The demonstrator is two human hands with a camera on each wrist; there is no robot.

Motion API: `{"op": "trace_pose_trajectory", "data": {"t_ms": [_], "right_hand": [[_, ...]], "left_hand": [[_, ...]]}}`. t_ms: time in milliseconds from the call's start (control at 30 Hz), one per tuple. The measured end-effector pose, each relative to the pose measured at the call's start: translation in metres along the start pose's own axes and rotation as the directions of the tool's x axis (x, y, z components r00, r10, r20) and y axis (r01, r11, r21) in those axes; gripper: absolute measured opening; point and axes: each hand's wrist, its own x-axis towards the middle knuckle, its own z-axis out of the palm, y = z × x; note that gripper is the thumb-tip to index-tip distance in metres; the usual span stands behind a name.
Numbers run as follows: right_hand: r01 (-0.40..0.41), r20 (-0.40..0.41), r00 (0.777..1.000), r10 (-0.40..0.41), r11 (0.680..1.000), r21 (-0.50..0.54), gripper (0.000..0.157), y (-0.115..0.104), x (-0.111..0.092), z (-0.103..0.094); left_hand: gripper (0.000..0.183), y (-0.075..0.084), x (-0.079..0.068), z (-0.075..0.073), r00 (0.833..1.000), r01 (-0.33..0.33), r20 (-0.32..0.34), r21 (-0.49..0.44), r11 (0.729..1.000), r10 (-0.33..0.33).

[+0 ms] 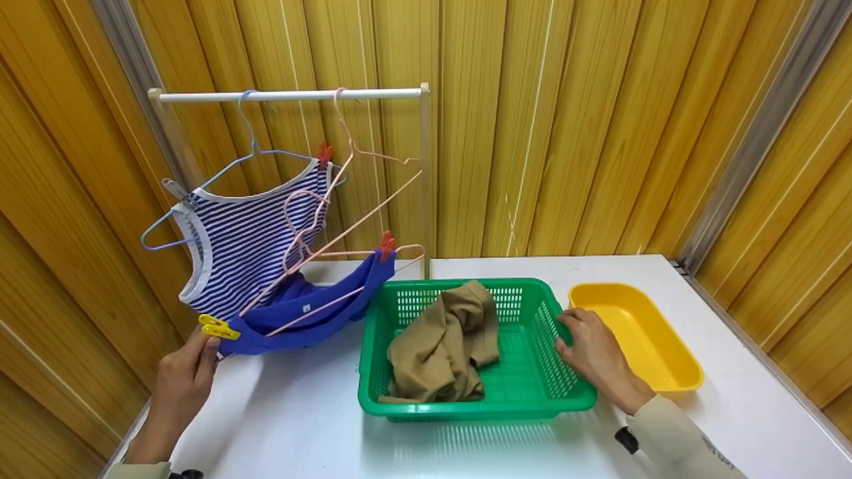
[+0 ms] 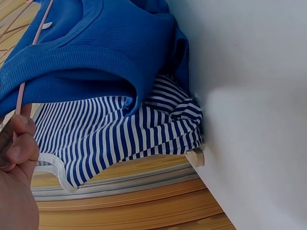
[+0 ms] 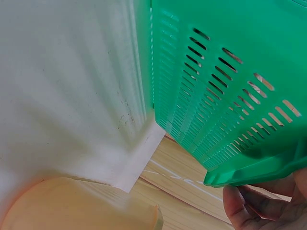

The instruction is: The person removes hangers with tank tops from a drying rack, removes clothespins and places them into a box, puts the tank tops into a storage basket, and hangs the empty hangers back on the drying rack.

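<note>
Head view shows me the left hand (image 1: 185, 372) with its grip pinching the pink hanger (image 2: 20, 98) under the blue top (image 2: 120, 43), left of the green basket (image 1: 479, 406) on the counter (image 1: 293, 412); the right hand (image 1: 594, 349) grasps the basket's right rim.

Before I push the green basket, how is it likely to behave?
The green basket should stay stiff, since its walls look moulded. Their many slots suggest it is light for its size. Being wide and low, it probably won't tip, though the brown cloth toward its left may make it turn slightly.
</note>
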Motion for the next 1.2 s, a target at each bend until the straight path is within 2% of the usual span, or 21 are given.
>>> {"op": "trace_pose_trajectory", "data": {"t_ms": [333, 533, 767, 1200], "right_hand": [[-0.015, 0.017, 1.0, 0.015, 1.0, 0.002, 0.037, 0.001, 0.001, 0.002], [-0.015, 0.018, 1.0, 0.014, 1.0, 0.005, 0.036, 0.001, 0.001, 0.002], [-0.017, 0.015, 1.0, 0.017, 1.0, 0.012, 0.036, 0.001, 0.001, 0.002], [-0.028, 0.022, 0.999, 0.028, 1.0, 0.009, 0.037, 0.003, 0.001, 0.005]], "left_hand": [[0.005, 0.008, 0.001, 0.003, 1.0, -0.019, -0.009, -0.008, 1.0, 0.019], [0.006, 0.012, 0.0, 0.004, 1.0, -0.007, -0.003, -0.018, 1.0, 0.007], [0.008, 0.019, -0.004, 0.002, 1.0, -0.007, -0.007, 0.009, 1.0, 0.007], [0.015, 0.02, -0.012, 0.008, 0.988, -0.154, -0.024, 0.016, 0.988, 0.155]]}}
